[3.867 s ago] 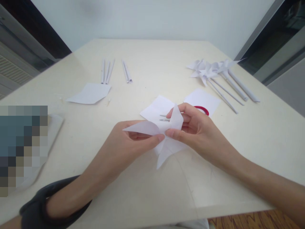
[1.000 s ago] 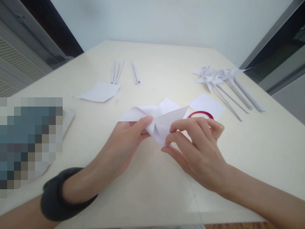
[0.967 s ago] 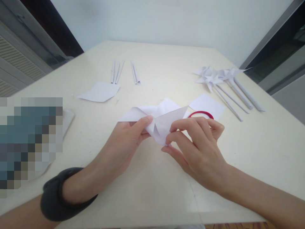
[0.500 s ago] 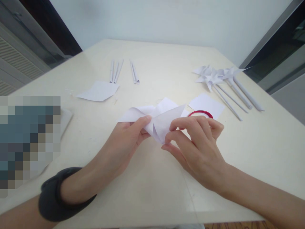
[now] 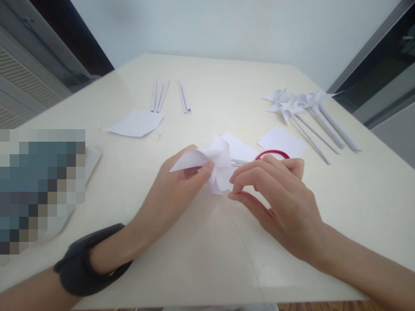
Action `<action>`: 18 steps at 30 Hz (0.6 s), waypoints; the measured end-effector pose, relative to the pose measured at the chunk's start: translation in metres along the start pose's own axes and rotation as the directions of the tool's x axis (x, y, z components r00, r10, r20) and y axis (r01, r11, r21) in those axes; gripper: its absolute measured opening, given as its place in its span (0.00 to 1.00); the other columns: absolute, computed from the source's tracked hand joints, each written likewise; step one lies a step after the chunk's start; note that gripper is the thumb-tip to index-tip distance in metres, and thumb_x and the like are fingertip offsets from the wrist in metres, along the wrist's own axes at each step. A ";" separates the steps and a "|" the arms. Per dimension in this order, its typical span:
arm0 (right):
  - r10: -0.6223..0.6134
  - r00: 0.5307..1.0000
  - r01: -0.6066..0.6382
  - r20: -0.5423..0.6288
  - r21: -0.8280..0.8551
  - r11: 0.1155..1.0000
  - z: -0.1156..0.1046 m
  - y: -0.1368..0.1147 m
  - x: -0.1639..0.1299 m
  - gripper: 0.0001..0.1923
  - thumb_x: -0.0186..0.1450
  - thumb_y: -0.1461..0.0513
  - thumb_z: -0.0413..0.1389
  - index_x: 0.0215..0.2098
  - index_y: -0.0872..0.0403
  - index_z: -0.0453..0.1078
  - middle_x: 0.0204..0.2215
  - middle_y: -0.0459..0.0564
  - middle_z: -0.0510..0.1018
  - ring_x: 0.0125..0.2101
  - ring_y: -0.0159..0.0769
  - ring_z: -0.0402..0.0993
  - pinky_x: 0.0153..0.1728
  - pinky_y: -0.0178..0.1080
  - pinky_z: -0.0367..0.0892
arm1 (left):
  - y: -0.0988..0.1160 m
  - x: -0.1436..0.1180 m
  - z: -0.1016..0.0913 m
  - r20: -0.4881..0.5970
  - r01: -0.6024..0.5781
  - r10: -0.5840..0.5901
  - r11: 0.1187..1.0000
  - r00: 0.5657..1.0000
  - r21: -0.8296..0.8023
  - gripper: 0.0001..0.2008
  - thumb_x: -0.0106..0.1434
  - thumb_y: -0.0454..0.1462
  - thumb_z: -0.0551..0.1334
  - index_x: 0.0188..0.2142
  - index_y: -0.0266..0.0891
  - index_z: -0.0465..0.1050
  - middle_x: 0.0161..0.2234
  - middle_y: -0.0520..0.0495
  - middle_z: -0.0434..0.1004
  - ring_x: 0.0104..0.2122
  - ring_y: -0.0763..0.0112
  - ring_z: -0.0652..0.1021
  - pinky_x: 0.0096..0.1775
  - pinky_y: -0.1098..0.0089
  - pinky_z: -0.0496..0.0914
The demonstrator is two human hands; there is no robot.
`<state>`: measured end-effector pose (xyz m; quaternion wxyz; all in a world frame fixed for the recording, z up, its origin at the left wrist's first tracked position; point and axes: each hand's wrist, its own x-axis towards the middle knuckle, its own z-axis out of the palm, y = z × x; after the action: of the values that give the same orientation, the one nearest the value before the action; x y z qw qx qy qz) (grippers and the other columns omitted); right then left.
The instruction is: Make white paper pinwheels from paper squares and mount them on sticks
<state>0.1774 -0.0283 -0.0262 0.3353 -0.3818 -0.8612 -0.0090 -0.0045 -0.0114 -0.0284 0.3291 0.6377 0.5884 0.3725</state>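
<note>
A white paper pinwheel head [image 5: 222,162] with curled blades hangs just over the table in front of me. My left hand [image 5: 184,177] is closed on it, the thumb pressed near its centre and the other fingers behind. Just right of the lowest blade, my right hand [image 5: 275,201] has its fingers bent into a pinch. Whatever lies between those fingertips, if anything, is too small to make out. Scissors with a red handle [image 5: 274,152] lie behind the right hand, which partly covers them. Their blades point left towards the pinwheel head.
Finished paper pinwheels [image 5: 287,106] on rolled sticks lie at the right. Several paper tubes [image 5: 158,97] rest at the back left, near a curved paper sheet [image 5: 134,124]. A square paper piece [image 5: 282,140] sits behind the scissors. A blurred-out object [image 5: 42,190] occupies the left edge.
The pinwheel head has turned in my left hand, which moved slightly right, and more of its blades now curl inward. My right fingertips shifted a little right, exposing the scissor blades.
</note>
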 end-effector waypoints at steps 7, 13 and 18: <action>0.059 0.998 -0.060 0.018 0.078 0.995 0.001 0.004 0.003 0.06 0.64 0.69 0.55 0.31 0.54 0.64 0.23 0.40 0.71 0.26 0.28 0.64 0.32 0.35 0.59 | 0.006 -0.004 0.003 0.128 -0.013 0.025 0.995 0.991 -0.100 0.06 0.59 0.40 0.61 0.28 0.42 0.74 0.28 0.52 0.77 0.29 0.67 0.74 0.30 0.74 0.64; 0.215 0.972 -0.234 0.093 0.293 0.927 0.001 0.008 0.002 0.08 0.62 0.69 0.57 0.36 0.53 0.63 0.32 0.43 0.75 0.32 0.28 0.71 0.31 0.32 0.65 | 0.001 -0.004 0.006 0.281 0.119 -0.050 0.965 0.958 -0.234 0.08 0.59 0.42 0.62 0.32 0.44 0.79 0.31 0.52 0.82 0.33 0.64 0.78 0.33 0.73 0.68; 0.191 0.972 -0.230 0.136 0.392 0.891 0.003 0.010 0.001 0.12 0.60 0.72 0.57 0.37 0.53 0.63 0.33 0.42 0.73 0.33 0.28 0.70 0.34 0.32 0.66 | -0.006 -0.005 0.004 0.374 0.219 -0.107 0.937 0.921 -0.272 0.07 0.59 0.39 0.63 0.34 0.46 0.81 0.32 0.53 0.83 0.35 0.62 0.80 0.33 0.73 0.70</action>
<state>0.1817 -0.0201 -0.0303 0.3653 -0.3951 -0.8126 0.2238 -0.0041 -0.0154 -0.0361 0.5551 0.5829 0.5057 0.3103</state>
